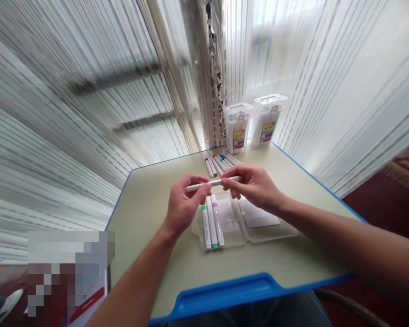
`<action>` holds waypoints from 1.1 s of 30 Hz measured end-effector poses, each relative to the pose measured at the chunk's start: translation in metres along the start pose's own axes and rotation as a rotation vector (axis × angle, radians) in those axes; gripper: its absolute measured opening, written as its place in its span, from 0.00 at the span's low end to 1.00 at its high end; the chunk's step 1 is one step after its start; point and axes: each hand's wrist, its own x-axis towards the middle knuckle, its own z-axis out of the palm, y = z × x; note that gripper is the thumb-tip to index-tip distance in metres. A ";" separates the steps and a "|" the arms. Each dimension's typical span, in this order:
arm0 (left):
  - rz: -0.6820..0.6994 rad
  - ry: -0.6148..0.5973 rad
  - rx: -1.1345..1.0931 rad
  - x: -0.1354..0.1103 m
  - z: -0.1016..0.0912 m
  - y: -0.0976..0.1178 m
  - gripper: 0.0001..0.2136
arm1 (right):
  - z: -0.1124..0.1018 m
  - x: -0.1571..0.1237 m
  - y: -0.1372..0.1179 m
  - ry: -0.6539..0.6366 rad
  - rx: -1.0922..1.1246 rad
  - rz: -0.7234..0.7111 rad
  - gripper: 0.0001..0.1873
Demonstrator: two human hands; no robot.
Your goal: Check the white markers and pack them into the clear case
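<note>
The left grip (184,200) and the right grip (255,184) both pinch a white marker (216,182) between thumb and fingers, one toward each end, nearly level above the open clear plastic case (232,237) on the tabletop (139,218); a light pinch on so smooth and slim a barrel could let it roll or slip, and it might knock the three markers (212,227) lying side by side in the case's left half; a low forearm could nudge the case or its loose-looking white card (262,217), and a careless reach could scatter the loose markers (219,165) behind; as for writing, the two upright marker boxes (238,129) at the back bear yellow, blue and red labels, yet their brand is too small to read; faint print on one cased barrel is equally illegible.
</note>
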 end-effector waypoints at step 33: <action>-0.091 0.197 -0.376 0.011 -0.009 0.000 0.11 | -0.005 0.006 -0.001 0.106 0.295 0.097 0.18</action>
